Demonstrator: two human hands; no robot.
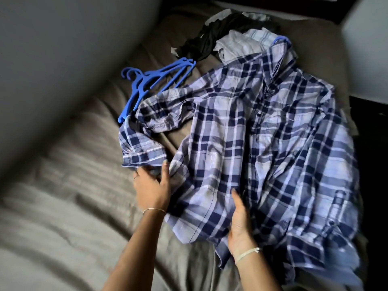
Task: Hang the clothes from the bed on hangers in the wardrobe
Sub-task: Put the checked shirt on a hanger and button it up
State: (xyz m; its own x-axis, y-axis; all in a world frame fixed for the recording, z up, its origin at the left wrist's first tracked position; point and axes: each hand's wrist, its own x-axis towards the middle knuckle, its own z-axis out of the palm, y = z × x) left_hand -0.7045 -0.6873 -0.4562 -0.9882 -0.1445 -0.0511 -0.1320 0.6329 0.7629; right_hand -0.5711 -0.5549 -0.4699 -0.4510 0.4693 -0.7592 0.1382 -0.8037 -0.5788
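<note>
— Grip on the left first: what do you see?
— On my feed the left hand holds the plaid shirt at its sleeve cuff, thumb straight along the cloth, fingers tucked under it.
— And the right grip?
— My right hand pinches the lower front, thumb on top, fingers hidden beneath.
— Where's the shirt?
— Spread on the bed, a blue hanger hook showing at its collar. Spare blue hangers touch the sleeve; a black garment and a pale grey garment are heaped past the collar.
</note>
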